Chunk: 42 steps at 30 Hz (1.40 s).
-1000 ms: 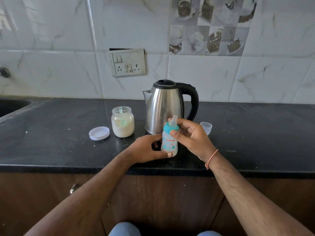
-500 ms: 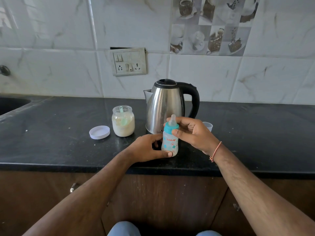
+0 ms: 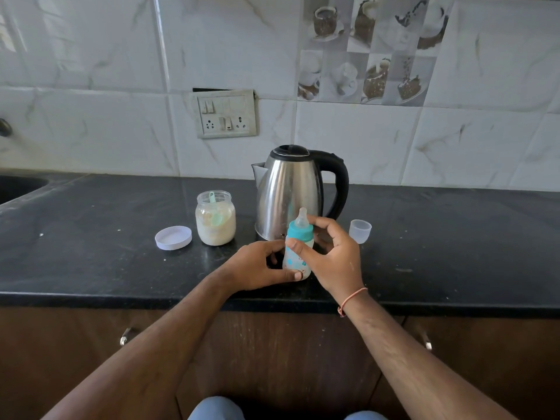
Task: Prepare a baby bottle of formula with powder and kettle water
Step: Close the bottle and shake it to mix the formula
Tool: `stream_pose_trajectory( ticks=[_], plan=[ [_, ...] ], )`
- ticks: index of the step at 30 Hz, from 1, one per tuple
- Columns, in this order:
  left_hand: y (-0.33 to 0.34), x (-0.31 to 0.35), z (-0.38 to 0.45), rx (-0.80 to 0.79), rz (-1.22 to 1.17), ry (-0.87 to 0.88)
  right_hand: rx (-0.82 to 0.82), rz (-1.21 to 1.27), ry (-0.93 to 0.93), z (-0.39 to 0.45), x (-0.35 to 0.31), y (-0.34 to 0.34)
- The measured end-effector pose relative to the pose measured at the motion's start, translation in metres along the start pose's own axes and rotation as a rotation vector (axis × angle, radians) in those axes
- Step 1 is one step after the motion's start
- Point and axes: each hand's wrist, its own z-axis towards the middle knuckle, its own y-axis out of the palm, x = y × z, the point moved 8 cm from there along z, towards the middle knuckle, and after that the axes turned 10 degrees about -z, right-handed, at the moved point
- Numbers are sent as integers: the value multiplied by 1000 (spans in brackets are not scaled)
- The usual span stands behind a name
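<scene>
A small baby bottle (image 3: pixel 293 259) with a teal collar and clear teat stands upright on the black counter (image 3: pixel 91 253), just in front of the steel kettle (image 3: pixel 288 192). My left hand (image 3: pixel 257 266) grips the bottle's lower body, thumb across its front. My right hand (image 3: pixel 330 256) has thumb and fingers curled round the teal collar. The open glass jar of formula powder (image 3: pixel 215 219), a green scoop inside, sits left of the kettle. Its white lid (image 3: pixel 173 237) lies flat further left.
The bottle's clear cap (image 3: pixel 360 231) stands right of the kettle. A sink edge (image 3: pixel 18 189) shows at far left. A switch and socket plate (image 3: pixel 225 113) is on the tiled wall behind. Wooden cabinet fronts lie below the counter edge.
The bottle has turned so its printed label no longer faces me. My right hand has shifted round the collar, thumb now lower on the front. The left hand keeps its grip.
</scene>
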Motion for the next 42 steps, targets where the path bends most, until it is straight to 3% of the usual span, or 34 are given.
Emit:
stream_pose_trajectory(
  ticks=[3,8,21,26,31,37,42],
  plan=[
    [0,-1,0,-4,2,-5,61,-40,-67,-1,-4,-3],
    [1,-2,1,-1,-5,14,-114,40,43,1,7,9],
    [1,1,1,10,-11,32,-137,65,29,1,6,9],
    [0,1,0,12,-11,13,-221,250,107,1,16,16],
    [-1,4,-2,18,-25,0,-170,180,103,3,17,13],
    [-1,3,-2,5,-19,-37,-317,347,141,4,16,20],
    [3,3,-2,-62,-8,-113,-225,275,172,6,21,15]
  ],
)
